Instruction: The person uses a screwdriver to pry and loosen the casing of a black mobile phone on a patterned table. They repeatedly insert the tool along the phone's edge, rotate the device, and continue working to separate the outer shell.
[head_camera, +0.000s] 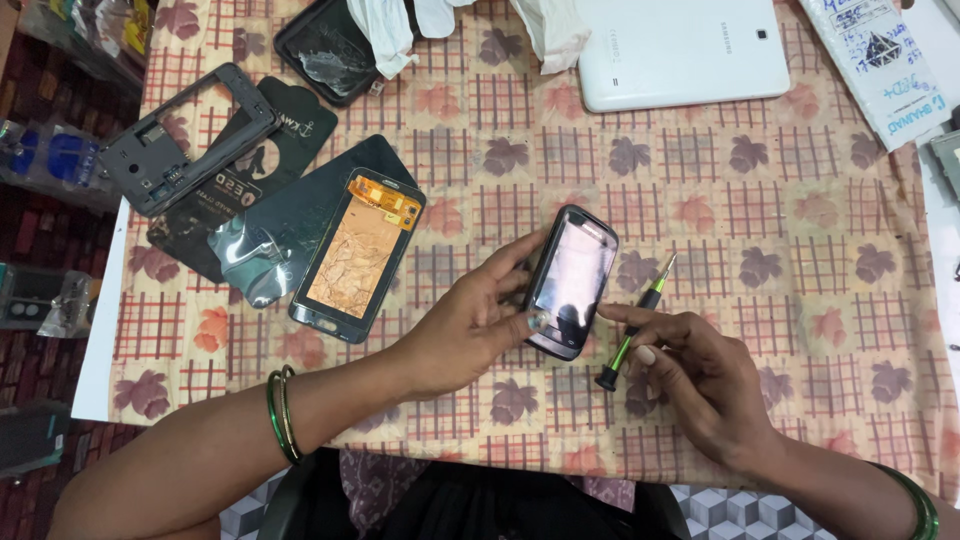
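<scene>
My left hand (470, 322) grips a small dark phone (572, 280) by its left edge and holds it screen-up over the checked tablecloth (760, 200). My right hand (690, 375) is just right of the phone and pinches a slim green-and-black screwdriver (636, 322), tip pointing up and away. The right forefinger reaches toward the phone's lower right edge. Green bangles circle both wrists.
A detached phone screen with a copper back (362, 250) lies left of the hands on a dark plastic sleeve. A grey phone frame (185, 140) sits at far left, a black case (325, 50) above it, a white tablet (685, 45) at the top, printed packets at the right edge.
</scene>
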